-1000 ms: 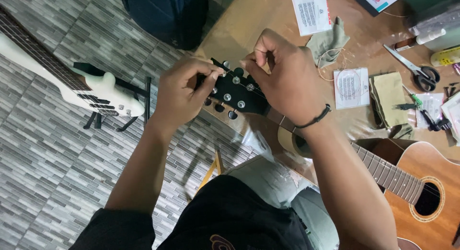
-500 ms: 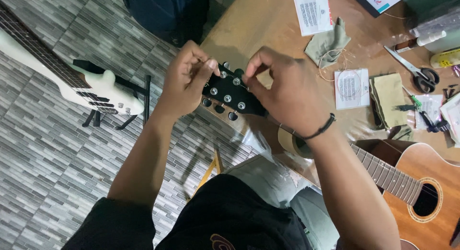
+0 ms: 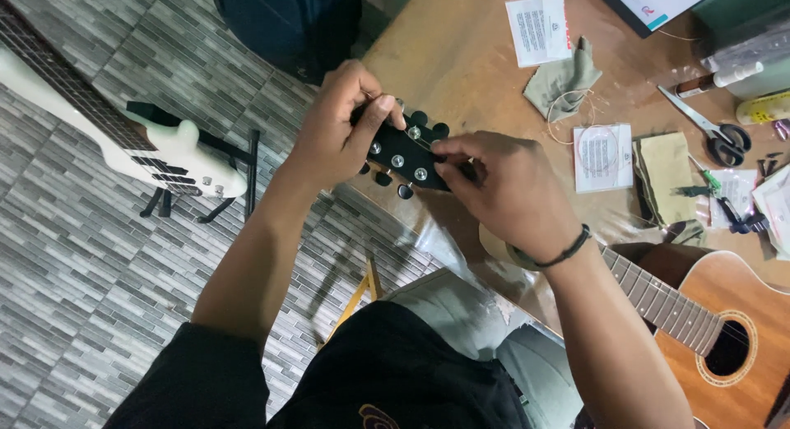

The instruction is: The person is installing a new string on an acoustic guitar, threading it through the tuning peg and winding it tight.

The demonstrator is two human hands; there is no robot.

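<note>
An acoustic guitar lies across the wooden table (image 3: 461,59), its brown body (image 3: 724,330) at the lower right. The black headstock (image 3: 407,153) with silver tuner posts and black pegs juts past the table's edge. My left hand (image 3: 337,129) grips the far end of the headstock, thumb pressed on its top near a tuner. My right hand (image 3: 502,186) covers the nut end of the headstock, with its fingertips pinched at a tuner post. A dark band circles my right wrist. Most of the neck is hidden under my right forearm.
Scissors (image 3: 712,129), a grey cloth (image 3: 564,79), coiled string on a paper packet (image 3: 602,156), another packet (image 3: 539,27), a bottle (image 3: 716,79) and small tools lie on the table. A white electric guitar (image 3: 156,153) stands on a stand on the tiled floor at left.
My right hand has slid from above the headstock down to its nut end, uncovering the tuner posts. My left hand has shifted its grip toward the headstock tip.
</note>
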